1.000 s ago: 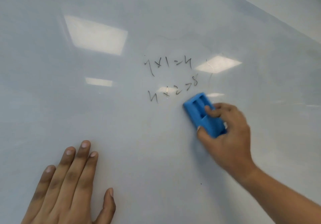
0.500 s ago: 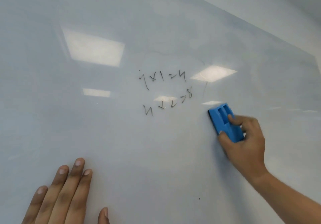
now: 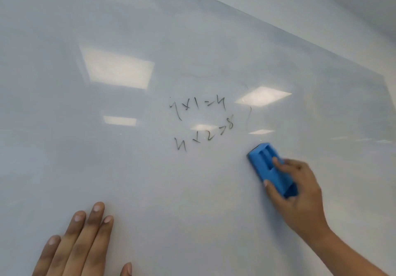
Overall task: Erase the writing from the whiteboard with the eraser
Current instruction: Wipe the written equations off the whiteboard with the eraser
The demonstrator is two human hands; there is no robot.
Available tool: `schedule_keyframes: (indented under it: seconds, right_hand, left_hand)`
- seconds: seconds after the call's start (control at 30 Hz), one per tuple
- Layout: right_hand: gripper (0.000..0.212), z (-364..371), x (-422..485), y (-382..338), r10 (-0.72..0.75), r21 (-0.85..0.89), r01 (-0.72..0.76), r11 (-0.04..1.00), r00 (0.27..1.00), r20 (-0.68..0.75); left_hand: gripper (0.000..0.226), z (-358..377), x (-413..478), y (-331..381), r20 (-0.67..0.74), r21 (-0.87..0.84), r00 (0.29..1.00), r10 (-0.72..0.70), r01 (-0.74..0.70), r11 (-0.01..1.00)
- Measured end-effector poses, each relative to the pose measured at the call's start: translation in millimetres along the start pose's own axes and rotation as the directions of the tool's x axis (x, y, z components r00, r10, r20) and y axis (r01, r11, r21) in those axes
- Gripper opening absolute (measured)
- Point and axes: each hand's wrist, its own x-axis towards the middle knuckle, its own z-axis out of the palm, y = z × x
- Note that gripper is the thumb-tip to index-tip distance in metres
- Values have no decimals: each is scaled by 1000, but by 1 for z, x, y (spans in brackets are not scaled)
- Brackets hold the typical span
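A glossy whiteboard [image 3: 128,179] fills the view. Two lines of dark handwriting sit near its middle: an upper line [image 3: 198,105] and a lower line [image 3: 203,136]. A faint curved stroke [image 3: 249,113] shows to the right of them. My right hand [image 3: 300,194] holds a blue eraser [image 3: 267,164] flat against the board, to the lower right of the writing and clear of it. My left hand [image 3: 79,243] rests flat on the board at the bottom left, fingers together and pointing up, holding nothing.
The board's upper edge [image 3: 278,27] runs diagonally across the top right, with a pale wall [image 3: 342,1] beyond it. Bright reflections of ceiling lights [image 3: 117,70] lie on the board's surface.
The eraser and my right hand have slid from just under the lower line's end out to the right and down. The view has tilted, so the writing sits lower. My left hand stays flat.
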Motion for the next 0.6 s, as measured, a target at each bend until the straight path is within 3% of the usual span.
schedule_keyframes:
  seconds: [0.03,0.1,0.17,0.23,0.33,0.4,0.43,0.53,0.6]
  right_hand:
    - [31,7,6,4,152,15,-152,988,982,-110]
    - [35,13,16,-10,311,95,-297,950,928,-206]
    - [37,30,1,-37,193,48,-188,981,965,-176]
    - [43,39,-21,-72,-22,59,23,998,999,-30]
    - [35,43,-38,-107,-406,-4,413,911,898,171]
    - [34,45,-27,-109,-514,-19,530,848,831,212]
    - [37,46,-17,-103,-479,-31,494,869,855,198]
    - [44,45,25,-71,-98,-31,97,995,995,-34]
    - [39,42,50,-55,179,-7,-184,983,967,-183]
  left_hand:
    - [66,0,2,0,9,-1,1000,-2,2,1000]
    - [67,1,6,0,24,0,1000,5,-5,1000]
    - [68,1,9,1,28,10,999,20,-20,1000]
    - [67,1,10,3,19,8,1000,24,-24,1000]
    - [66,2,4,5,-9,31,1000,30,-30,999]
    - [66,2,0,4,-23,34,999,28,-27,999]
    - [66,1,-1,3,-28,27,999,22,-21,999]
    - [66,-3,-2,4,-16,27,1000,0,1,1000]
    - [67,-6,-3,7,-6,41,1000,-8,8,999]
